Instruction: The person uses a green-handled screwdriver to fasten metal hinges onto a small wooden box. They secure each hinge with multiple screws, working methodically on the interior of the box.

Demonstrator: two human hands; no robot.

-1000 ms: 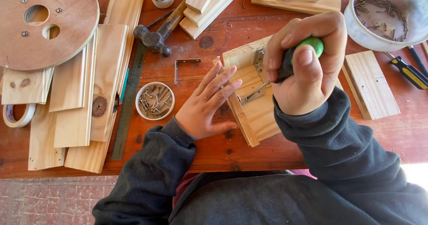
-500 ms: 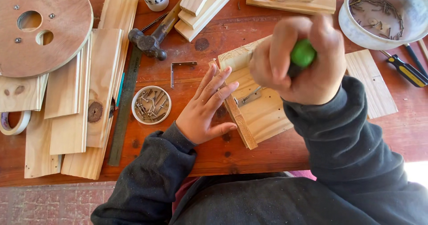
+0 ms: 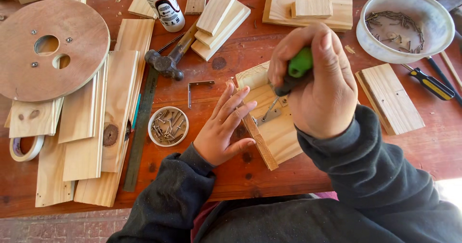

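My right hand (image 3: 315,81) grips a screwdriver with a green and black handle (image 3: 298,67), its shaft angled down onto a small metal bracket (image 3: 269,117). The bracket lies on a light wooden assembly (image 3: 274,132) of two joined boards on the red-brown table (image 3: 221,175). My left hand (image 3: 222,127) rests flat with fingers spread, pressing against the left edge of that assembly. Both arms wear dark sleeves.
A small round tub of screws (image 3: 168,126) sits left of my left hand, with a loose metal bracket (image 3: 197,86) above. A hammer (image 3: 168,60), steel ruler (image 3: 142,132), wooden planks (image 3: 96,127), round plywood disc (image 3: 50,50), glue bottle (image 3: 161,4), white bowl of nails (image 3: 404,24) and yellow-black screwdriver (image 3: 430,84) surround.
My right hand has turned on the screwdriver handle, rotating over the bracket. My left hand stays pressed on the wood. The view shifted slightly.
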